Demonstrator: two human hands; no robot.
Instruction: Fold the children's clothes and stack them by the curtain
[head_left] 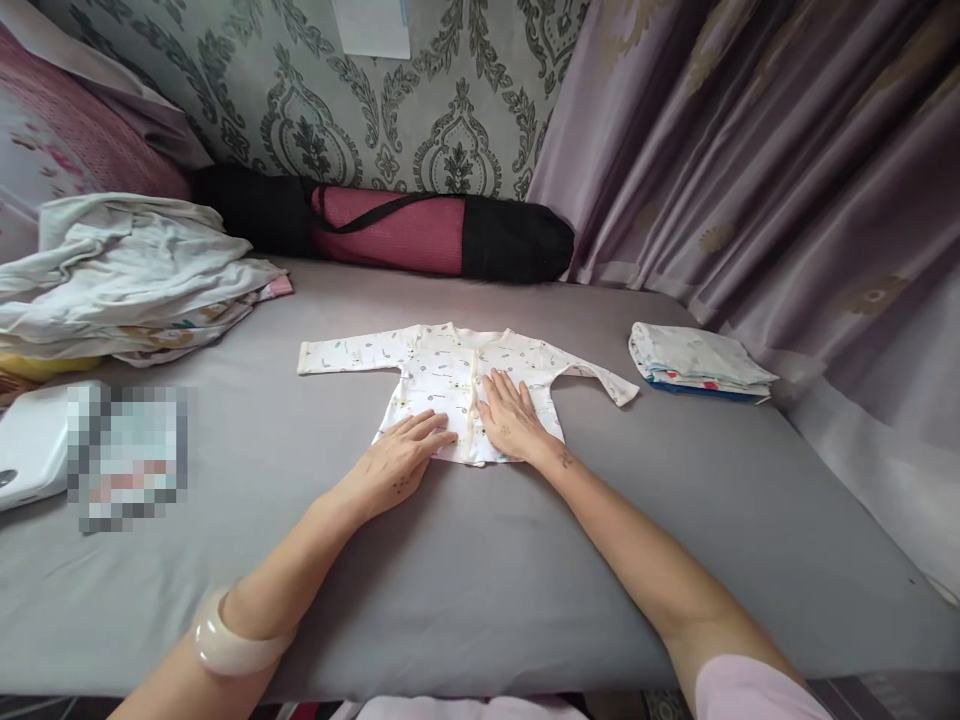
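A small white baby shirt with a little print and a cream front placket lies spread flat, its neck away from me and both sleeves stretched out sideways. The sleeve on the right bends down toward its cuff. My left hand rests on the lower left of the shirt, near the hem, fingers extended. On the right front panel, just beside the placket, my right hand lies flat with its fingers slightly spread. Neither hand grips the cloth. Part of the hem is hidden under the hands.
The shirt lies on a grey sheet. Folded clothes are stacked at the right, and a heap of white cloth lies at the left above a white box-like object. A black and maroon bag lies along the wall, beside purple curtains.
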